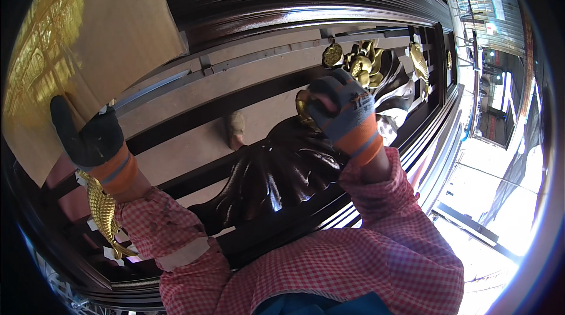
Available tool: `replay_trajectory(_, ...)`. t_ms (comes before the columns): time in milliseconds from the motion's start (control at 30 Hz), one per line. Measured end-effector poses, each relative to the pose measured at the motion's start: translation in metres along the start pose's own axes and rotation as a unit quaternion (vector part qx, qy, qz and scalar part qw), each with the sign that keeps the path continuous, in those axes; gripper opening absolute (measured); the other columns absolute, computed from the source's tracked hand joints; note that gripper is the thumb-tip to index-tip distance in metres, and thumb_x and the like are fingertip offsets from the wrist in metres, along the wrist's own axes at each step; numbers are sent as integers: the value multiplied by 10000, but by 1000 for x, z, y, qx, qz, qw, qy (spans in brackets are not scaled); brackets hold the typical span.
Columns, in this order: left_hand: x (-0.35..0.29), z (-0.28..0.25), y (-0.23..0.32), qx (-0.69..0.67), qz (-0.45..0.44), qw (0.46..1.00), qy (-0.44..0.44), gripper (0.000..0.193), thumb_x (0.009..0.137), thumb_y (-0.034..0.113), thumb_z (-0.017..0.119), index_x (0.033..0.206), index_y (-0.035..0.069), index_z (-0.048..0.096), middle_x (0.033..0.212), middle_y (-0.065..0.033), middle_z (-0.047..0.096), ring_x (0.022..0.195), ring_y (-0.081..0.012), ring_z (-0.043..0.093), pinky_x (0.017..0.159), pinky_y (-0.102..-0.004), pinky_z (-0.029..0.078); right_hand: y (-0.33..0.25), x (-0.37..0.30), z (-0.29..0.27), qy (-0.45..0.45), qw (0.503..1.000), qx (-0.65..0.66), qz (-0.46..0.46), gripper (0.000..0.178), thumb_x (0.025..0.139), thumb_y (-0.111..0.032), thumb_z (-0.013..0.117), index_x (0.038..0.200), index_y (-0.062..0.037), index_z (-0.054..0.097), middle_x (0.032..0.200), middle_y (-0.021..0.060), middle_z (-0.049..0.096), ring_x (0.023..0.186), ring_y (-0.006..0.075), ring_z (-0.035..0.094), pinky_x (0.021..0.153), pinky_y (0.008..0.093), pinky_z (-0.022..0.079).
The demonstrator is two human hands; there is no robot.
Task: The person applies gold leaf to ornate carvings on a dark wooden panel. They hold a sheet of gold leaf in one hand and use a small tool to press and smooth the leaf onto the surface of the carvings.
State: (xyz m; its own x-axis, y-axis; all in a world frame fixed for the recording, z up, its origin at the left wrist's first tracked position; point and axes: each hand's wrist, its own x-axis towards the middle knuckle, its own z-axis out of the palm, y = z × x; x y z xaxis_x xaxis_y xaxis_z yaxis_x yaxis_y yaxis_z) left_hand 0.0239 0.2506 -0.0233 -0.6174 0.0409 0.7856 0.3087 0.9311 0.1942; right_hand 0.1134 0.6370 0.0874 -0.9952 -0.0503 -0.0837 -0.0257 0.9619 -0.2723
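My left hand (97, 144), in a dark grey and orange work glove, grips the lower edge of a brown cardboard sheet (126, 38) smeared with gold paint. The thumb lies against the sheet; the other fingers are partly hidden. My right hand (344, 106), gloved alike, is closed beside a gold rounded ornament (303, 109) on a dark brown glossy metal panel. What its fingers hold, if anything, is hidden. Just beyond it sit a gold flower (365, 65) and a gold round medallion (332, 54). Below spreads a dark, ribbed lotus-leaf relief (276, 174).
Gold fish ornaments are at the left (103, 215) and far right (419, 65) of the panel. Dark bars (206, 106) cross it, with pale floor and a foot (236, 127) visible through the gaps. A bright work area with metal frames lies to the right.
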Motion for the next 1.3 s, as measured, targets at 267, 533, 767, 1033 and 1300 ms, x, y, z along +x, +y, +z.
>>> replay_trajectory(267,-1,1,6,-50,-55,997,3,514,826,103,706,1286,-49,534,1269,-184,589,1093,-297,618,957,-372,504,-1,3,2,-5,1000,0,-12,268,747,-279,724,953,-120,658,971,112,613,850,329,635,691,440,525)
replay_trajectory(533,1,0,17,-112,-129,985,7,557,797,118,800,1277,-17,551,1218,-176,617,1034,-284,643,912,-351,528,-11,5,10,0,1000,-1,18,256,730,-256,724,938,-120,661,987,118,611,893,323,625,711,434,525)
replay_trajectory(767,0,0,17,-81,-105,991,5,498,839,143,748,1272,-18,563,1205,-176,629,1024,-283,648,912,-348,524,-9,6,-2,-23,999,-28,-22,248,722,-243,716,928,-115,662,963,102,600,923,327,601,724,441,524)
replay_trajectory(1033,1,-1,17,-130,-119,984,21,448,876,96,657,1291,-28,547,1221,-187,623,1024,-273,649,906,-341,524,-16,-4,-10,-72,996,-51,-29,217,685,-188,742,870,-124,647,910,96,578,820,309,601,662,427,514)
replay_trajectory(1300,-1,1,13,-110,-99,989,19,500,860,155,736,1280,-36,542,1209,-180,621,1006,-264,656,891,-327,541,-21,-20,0,-38,994,-81,-66,245,667,-220,736,886,-132,674,886,74,565,858,299,583,667,407,520)
